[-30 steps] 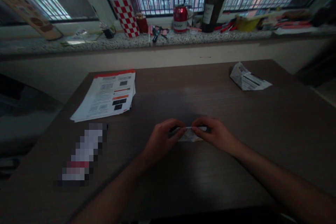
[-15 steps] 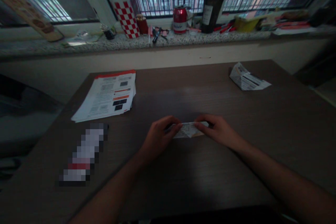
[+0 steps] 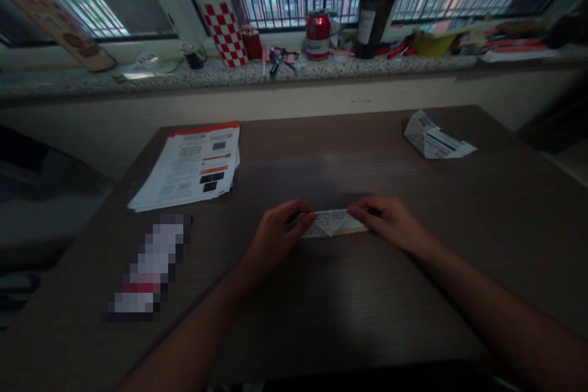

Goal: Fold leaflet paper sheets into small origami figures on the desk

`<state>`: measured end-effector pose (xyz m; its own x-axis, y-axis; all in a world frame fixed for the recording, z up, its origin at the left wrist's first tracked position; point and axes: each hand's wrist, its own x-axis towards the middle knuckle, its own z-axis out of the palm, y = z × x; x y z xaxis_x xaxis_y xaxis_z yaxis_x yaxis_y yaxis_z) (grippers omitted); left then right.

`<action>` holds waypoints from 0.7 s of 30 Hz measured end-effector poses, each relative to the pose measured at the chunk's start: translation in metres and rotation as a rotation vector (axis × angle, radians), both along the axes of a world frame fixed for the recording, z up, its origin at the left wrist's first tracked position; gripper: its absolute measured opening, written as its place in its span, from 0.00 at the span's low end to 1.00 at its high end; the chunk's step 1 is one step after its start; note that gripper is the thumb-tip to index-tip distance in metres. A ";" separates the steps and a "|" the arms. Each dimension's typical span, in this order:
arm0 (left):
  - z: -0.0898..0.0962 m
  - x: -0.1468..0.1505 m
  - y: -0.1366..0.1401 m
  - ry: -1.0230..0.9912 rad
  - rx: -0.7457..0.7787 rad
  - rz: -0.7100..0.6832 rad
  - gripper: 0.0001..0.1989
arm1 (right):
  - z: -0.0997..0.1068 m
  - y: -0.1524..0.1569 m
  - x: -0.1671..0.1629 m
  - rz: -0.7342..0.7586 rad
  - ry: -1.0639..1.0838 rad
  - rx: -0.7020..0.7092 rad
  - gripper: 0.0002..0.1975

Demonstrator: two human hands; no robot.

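Observation:
A narrow folded strip of printed paper [image 3: 331, 222] lies across the middle of the table, a small triangular flap showing on its near side. My left hand [image 3: 281, 236] pinches its left end between thumb and fingers. At the far right edge of the strip, my right hand [image 3: 389, 220] grips the other end, fingers closed on it. Both ends of the paper are partly hidden by the fingers. Another folded paper piece [image 3: 434, 138], with upright creased sides, stands at the back right of the table.
A stack of printed sheets [image 3: 190, 165] lies at the back left of the brown table [image 3: 321, 312]. Nearer me is a blurred-out rectangular object [image 3: 147, 269]. Along the windowsill [image 3: 257, 78] stand a checkered bottle [image 3: 226, 33], a red can [image 3: 317, 37] and a dark bag [image 3: 371, 21].
My right hand has slid a little to the right along the paper strip, uncovering more of its middle. My left hand keeps its grip. The whole view has shifted slightly.

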<state>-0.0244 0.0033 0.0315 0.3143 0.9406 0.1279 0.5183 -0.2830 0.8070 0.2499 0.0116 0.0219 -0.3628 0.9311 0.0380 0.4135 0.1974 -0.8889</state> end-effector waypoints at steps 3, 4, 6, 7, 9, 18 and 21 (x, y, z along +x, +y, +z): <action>-0.001 0.000 0.000 -0.005 0.005 -0.009 0.08 | 0.000 0.000 0.000 -0.011 -0.005 0.016 0.15; -0.001 0.001 0.000 -0.004 0.008 -0.008 0.08 | 0.000 0.000 0.000 -0.014 -0.008 0.024 0.15; -0.001 0.001 0.000 -0.002 0.017 0.000 0.08 | 0.000 0.000 -0.001 -0.015 -0.012 0.037 0.14; -0.001 0.001 0.000 -0.001 0.024 0.001 0.07 | 0.001 0.000 -0.002 -0.011 -0.013 0.041 0.14; 0.000 0.000 0.000 0.003 0.062 0.005 0.07 | 0.001 -0.002 -0.003 0.006 -0.019 0.058 0.13; -0.008 -0.004 -0.001 0.115 0.480 -0.130 0.04 | -0.003 -0.002 0.000 0.124 -0.193 0.620 0.07; -0.015 -0.005 0.000 0.241 0.536 -0.181 0.05 | -0.008 0.002 0.001 0.135 -0.327 0.714 0.06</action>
